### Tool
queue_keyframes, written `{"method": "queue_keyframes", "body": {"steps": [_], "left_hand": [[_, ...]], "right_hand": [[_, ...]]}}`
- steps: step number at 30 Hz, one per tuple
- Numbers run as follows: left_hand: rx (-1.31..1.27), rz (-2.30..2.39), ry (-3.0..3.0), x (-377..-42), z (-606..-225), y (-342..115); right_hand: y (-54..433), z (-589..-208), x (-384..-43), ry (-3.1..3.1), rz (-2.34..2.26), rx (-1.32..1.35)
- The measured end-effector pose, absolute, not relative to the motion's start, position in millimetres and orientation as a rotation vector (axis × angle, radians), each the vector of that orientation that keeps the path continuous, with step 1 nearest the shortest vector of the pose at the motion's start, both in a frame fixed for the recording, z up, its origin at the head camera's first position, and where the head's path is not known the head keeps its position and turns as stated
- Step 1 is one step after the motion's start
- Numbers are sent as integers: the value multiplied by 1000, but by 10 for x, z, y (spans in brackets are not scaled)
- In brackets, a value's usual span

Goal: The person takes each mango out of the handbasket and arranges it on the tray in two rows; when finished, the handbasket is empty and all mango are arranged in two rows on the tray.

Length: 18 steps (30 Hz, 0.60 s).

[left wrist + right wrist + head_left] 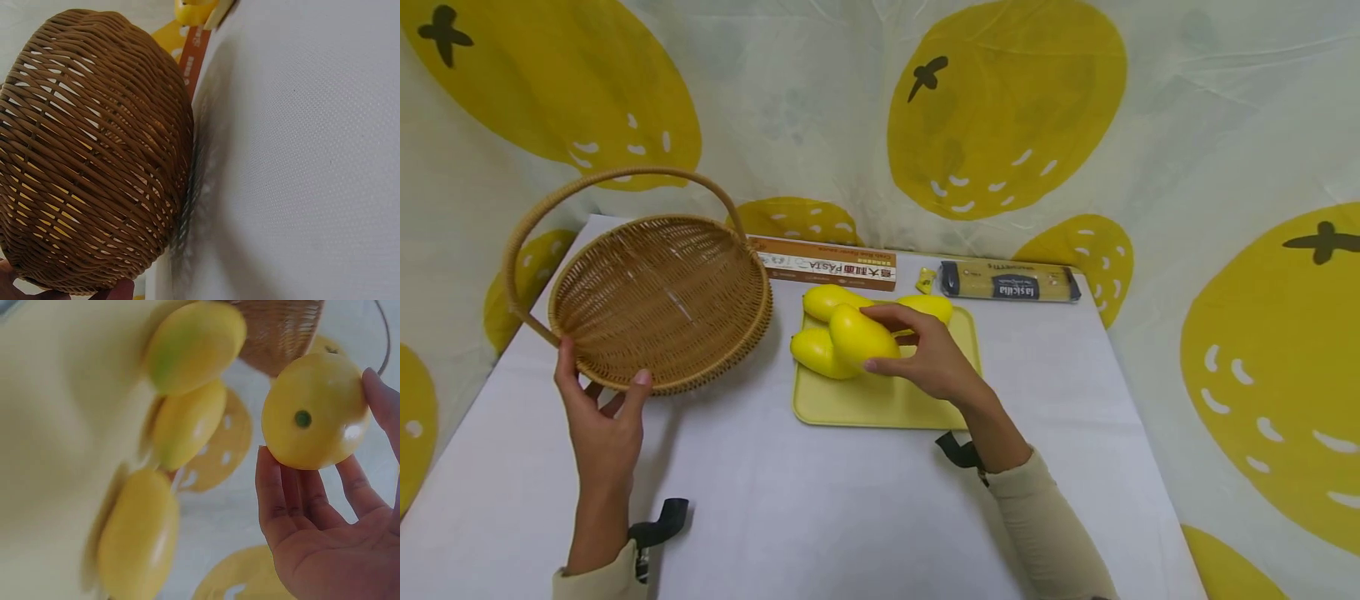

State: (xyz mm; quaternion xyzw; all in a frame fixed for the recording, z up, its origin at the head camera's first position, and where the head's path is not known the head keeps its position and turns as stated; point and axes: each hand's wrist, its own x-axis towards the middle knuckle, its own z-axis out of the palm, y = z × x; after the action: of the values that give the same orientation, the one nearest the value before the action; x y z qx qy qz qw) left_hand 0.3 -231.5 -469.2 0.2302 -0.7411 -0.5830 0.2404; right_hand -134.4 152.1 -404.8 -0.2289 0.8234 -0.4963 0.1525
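Note:
My left hand (602, 425) grips the near rim of a brown wicker basket (655, 300) with a tall arched handle, tilted so its bare inside faces me. In the left wrist view the woven underside of the basket (94, 150) fills the left part, with fingertips at its lower edge. My right hand (928, 354) holds a yellow mango (861, 333) between thumb and fingers, above a pale yellow tray (880, 408). Three more mangoes lie on the tray; the right wrist view shows the held mango (315, 412) apart from them, its dark green stem spot facing the camera.
Behind the tray lie a long pasta box (827, 265), a small yellow packet (927, 280) and a pack of spaghetti (1011, 282). A white cloth covers the table (820, 517). A curtain printed with large yellow fruit (1007, 108) hangs at the back and sides.

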Motion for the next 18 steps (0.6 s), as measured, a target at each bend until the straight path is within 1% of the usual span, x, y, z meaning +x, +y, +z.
{"method": "queue_keyframes", "body": {"steps": [6, 11, 18], "left_hand": [[629, -1612, -2030, -14, -4684, -2294], [617, -1634, -2009, -40, -4677, -2269], [591, -1631, -2028, -32, -4651, -2254]], "right_hand": [[1854, -4181, -1348, 2417, -1389, -576], [2092, -4306, -1349, 2511, -1273, -497], [2247, -4485, -1394, 2581, -1114, -452]]}}
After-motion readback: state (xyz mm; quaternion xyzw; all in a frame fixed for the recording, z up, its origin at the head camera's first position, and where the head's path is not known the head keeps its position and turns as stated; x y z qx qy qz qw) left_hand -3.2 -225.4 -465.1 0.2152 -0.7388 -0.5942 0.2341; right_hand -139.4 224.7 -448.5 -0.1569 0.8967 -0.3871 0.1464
